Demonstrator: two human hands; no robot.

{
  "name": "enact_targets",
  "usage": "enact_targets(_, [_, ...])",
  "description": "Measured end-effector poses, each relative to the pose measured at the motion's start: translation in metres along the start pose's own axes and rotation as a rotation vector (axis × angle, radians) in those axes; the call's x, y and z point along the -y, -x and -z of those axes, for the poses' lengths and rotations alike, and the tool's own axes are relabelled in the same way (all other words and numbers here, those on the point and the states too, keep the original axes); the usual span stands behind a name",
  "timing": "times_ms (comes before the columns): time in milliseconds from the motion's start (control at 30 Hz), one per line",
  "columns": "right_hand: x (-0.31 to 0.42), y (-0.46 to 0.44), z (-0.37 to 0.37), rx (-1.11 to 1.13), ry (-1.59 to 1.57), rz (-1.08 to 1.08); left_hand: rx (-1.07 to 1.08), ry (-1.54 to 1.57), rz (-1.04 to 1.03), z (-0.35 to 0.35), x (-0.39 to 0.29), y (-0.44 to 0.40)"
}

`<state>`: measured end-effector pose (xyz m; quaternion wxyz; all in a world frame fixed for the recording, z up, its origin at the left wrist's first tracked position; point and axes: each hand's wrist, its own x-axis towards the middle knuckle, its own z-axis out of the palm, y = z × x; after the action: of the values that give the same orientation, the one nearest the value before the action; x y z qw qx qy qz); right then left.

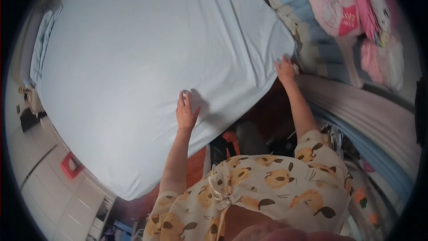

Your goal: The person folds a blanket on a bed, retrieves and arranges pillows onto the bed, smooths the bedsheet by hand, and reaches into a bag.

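A pale blue bed sheet [129, 62] covers a large mattress and hangs over its edges. My left hand [187, 115] is over the sheet near the bed's near side, fingers stretched apart and holding nothing; its shadow falls on the cloth beside it. At the right corner of the bed, my right hand [285, 70] has its fingers closed at the sheet's edge; part of the grip is hidden. Long creases run through the sheet to the left of that hand.
Pink clothes [332, 6] lie beyond the right corner on a blue patterned surface. Draped striped fabric [356, 102] hangs at the right. A red plastic stool [71, 166] stands on the tiled floor [49, 187] at the left. Dark items sit below the bed's near edge.
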<state>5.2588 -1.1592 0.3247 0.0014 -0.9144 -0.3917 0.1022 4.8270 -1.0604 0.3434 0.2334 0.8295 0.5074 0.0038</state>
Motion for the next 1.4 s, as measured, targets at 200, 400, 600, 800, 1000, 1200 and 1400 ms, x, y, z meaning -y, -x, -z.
enact_targets(200, [0.085,-0.131,0.013,0.184,0.016,0.062,-0.025,0.022,0.131,-0.006,-0.016,-0.044])
enact_targets(400, [0.082,-0.193,-0.050,0.097,-0.106,0.306,-0.115,-0.134,0.417,-0.033,-0.062,-0.091])
enact_targets(600, [-0.063,-0.197,-0.034,0.074,-0.035,-0.037,-0.097,-0.093,0.536,-0.038,-0.061,-0.106])
enact_targets(800, [-0.073,-0.192,0.031,0.161,-0.236,0.092,-0.240,-0.088,0.463,-0.061,-0.106,-0.102])
enact_targets(1000, [-0.046,-0.247,-0.006,0.226,0.021,0.494,0.024,-0.030,0.395,-0.081,-0.184,-0.110])
enact_targets(1200, [-0.091,-0.257,-0.019,0.286,0.174,0.444,0.025,-0.009,0.312,-0.086,-0.184,-0.085])
enact_targets(1400, [-0.107,-0.267,-0.025,0.251,0.303,0.373,-0.032,0.010,0.419,-0.058,-0.133,-0.031])
